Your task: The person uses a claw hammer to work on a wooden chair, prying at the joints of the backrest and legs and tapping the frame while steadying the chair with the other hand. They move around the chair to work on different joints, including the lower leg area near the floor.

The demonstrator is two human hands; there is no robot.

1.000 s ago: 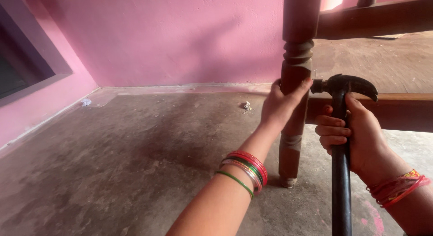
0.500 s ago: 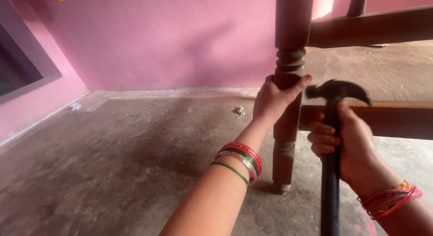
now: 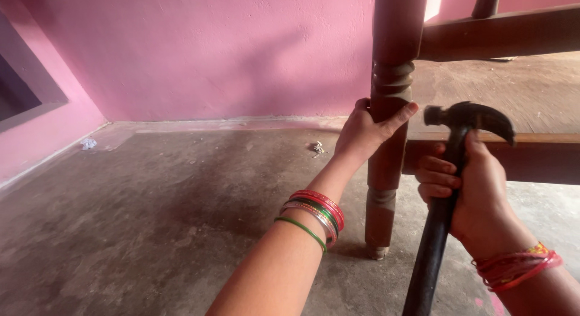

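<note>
Fingers of the left hand (image 3: pixel 365 130) wrap around the turned wooden leg (image 3: pixel 386 141) of a dark brown furniture frame, thumb pressed across its front just below the carved rings, the bangled forearm stretched out from the lower middle. Just beside it, the right hand (image 3: pixel 474 186) is clenched on the black handle of a claw hammer (image 3: pixel 450 189) held upright, its head level with the lower rail (image 3: pixel 531 156), near the leg, above the concrete floor (image 3: pixel 151 219).

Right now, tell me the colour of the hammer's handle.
Black; the hammer handle shows best in the head view, gripped by the right hand.
</note>
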